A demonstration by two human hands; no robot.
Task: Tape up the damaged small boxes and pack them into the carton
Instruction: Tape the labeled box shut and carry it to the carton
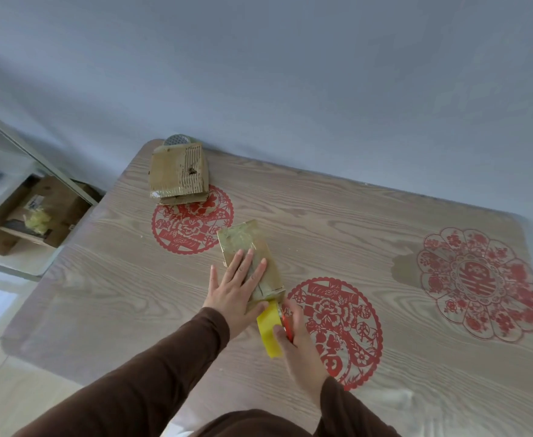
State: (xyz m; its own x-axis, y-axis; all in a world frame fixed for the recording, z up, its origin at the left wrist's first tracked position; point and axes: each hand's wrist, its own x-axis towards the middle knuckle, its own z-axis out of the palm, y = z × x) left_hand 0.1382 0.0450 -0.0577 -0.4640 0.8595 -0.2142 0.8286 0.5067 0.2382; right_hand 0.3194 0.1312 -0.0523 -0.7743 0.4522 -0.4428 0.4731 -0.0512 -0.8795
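A small flat cardboard box (243, 241), shiny with tape, lies at the table's middle. My left hand (235, 287) presses flat on its near half with straight fingers. My right hand (299, 342) grips a yellow tape roll on a red dispenser (269, 329) at the box's near end. A second battered small box (178, 173) with torn corrugated card lies at the table's far left corner.
The wooden table (132, 294) bears three red paper-cut decals. A round metal object (176, 140) sits behind the far box. Left of the table a shelf holds a brown carton (54, 203) and yellow material. A plain wall stands behind.
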